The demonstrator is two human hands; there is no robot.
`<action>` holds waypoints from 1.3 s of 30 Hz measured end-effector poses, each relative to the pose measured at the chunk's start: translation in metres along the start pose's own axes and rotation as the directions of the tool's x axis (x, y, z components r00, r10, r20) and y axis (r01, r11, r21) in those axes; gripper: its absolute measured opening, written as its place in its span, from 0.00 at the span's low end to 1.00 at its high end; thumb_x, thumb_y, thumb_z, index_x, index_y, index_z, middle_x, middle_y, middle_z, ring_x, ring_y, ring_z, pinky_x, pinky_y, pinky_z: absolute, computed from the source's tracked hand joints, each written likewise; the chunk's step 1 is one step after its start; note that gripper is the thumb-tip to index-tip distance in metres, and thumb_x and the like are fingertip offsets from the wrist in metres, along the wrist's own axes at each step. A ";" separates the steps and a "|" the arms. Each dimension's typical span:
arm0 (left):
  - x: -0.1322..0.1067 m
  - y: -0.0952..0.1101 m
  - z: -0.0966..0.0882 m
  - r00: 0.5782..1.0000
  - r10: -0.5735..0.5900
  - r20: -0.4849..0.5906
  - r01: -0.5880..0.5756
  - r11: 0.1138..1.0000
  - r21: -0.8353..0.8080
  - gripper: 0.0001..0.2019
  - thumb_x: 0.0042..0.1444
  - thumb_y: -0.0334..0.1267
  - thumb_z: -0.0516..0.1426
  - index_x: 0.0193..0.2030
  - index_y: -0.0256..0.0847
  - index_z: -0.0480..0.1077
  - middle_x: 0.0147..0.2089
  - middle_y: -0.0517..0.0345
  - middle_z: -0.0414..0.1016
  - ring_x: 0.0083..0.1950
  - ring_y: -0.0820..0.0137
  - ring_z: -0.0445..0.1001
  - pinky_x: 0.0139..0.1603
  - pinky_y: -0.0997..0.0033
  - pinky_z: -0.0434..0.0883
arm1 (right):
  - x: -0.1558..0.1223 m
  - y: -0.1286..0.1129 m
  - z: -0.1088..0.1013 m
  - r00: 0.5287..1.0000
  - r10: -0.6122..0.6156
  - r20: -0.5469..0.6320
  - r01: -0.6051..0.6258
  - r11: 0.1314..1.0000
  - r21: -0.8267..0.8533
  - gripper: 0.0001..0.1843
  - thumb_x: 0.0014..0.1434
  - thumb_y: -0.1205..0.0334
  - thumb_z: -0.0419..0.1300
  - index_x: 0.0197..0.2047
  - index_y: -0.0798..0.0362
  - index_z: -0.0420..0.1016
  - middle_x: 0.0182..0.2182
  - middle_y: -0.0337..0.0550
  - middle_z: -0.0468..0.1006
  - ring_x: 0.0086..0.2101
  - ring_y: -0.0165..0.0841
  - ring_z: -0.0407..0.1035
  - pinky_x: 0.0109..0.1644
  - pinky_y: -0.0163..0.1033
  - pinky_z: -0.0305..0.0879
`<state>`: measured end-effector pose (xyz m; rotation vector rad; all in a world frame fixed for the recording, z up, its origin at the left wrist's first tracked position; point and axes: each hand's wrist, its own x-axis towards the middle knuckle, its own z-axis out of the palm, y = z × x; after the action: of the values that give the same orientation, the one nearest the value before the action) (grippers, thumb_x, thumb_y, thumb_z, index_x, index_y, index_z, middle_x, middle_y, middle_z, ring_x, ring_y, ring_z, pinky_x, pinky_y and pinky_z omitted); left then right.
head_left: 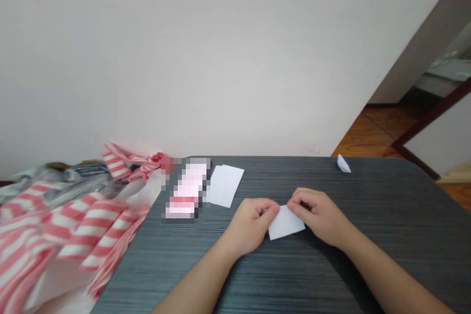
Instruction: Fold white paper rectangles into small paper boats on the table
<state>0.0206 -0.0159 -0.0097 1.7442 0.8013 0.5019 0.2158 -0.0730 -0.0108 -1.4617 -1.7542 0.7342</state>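
A small white sheet of paper (pixel 286 224) is held between my two hands, just above or on the dark table. My left hand (pixel 252 223) pinches its upper left edge between thumb and fingers. On the other side, my right hand (pixel 316 216) pinches the upper right edge the same way. The paper's lower edge hangs free toward me. Whether it is folded I cannot tell. Beyond my left hand lie white paper sheets (pixel 227 186), overlapping slightly.
The dark wood-grain table (pixel 386 216) backs onto a white wall (pixel 235 59). A folded white paper piece (pixel 343 164) sits by its far edge. A blurred-out pink and white item (pixel 187 189) lies left of the sheets. Red-and-white striped cloth (pixel 99 225) heaps beside the table.
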 end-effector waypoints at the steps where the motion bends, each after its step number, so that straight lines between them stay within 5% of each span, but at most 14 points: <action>1: 0.000 0.000 0.000 1.000 -0.006 0.000 0.006 1.000 -0.005 0.16 0.62 0.39 0.51 0.25 0.37 0.70 0.22 0.63 0.65 0.25 0.75 0.62 0.28 0.76 0.57 | 0.000 0.001 0.000 1.000 0.009 0.000 -0.009 1.000 0.008 0.11 0.63 0.65 0.57 0.29 0.53 0.75 0.27 0.39 0.73 0.30 0.31 0.67 0.35 0.35 0.60; 24: 0.001 -0.015 0.004 0.994 -0.105 -0.019 0.099 0.976 -0.193 0.17 0.62 0.46 0.53 0.27 0.37 0.72 0.19 0.61 0.68 0.21 0.75 0.64 0.23 0.77 0.59 | -0.004 0.009 -0.010 0.972 0.213 -0.098 -0.204 0.974 0.095 0.14 0.63 0.57 0.54 0.28 0.53 0.71 0.24 0.36 0.69 0.28 0.32 0.63 0.32 0.36 0.57; 31: 0.005 -0.018 0.004 0.975 -0.175 -0.136 0.119 0.930 -0.348 0.15 0.60 0.47 0.54 0.32 0.37 0.70 0.17 0.62 0.68 0.18 0.76 0.62 0.20 0.78 0.58 | -0.005 0.013 -0.001 0.955 0.295 -0.020 -0.271 0.900 0.341 0.08 0.63 0.57 0.56 0.40 0.53 0.71 0.25 0.36 0.74 0.24 0.29 0.64 0.28 0.34 0.57; 39: 0.003 -0.012 0.004 0.991 -0.126 -0.034 0.111 0.952 -0.286 0.13 0.58 0.46 0.56 0.36 0.35 0.72 0.20 0.61 0.70 0.20 0.75 0.66 0.21 0.78 0.62 | -0.005 0.015 -0.003 0.964 0.254 -0.073 -0.231 0.944 0.237 0.10 0.63 0.57 0.56 0.40 0.53 0.74 0.25 0.37 0.73 0.27 0.31 0.67 0.32 0.36 0.62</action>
<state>0.0223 -0.0146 -0.0229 1.4147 0.8229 0.5542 0.2271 -0.0748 -0.0219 -1.5436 -1.3771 0.9366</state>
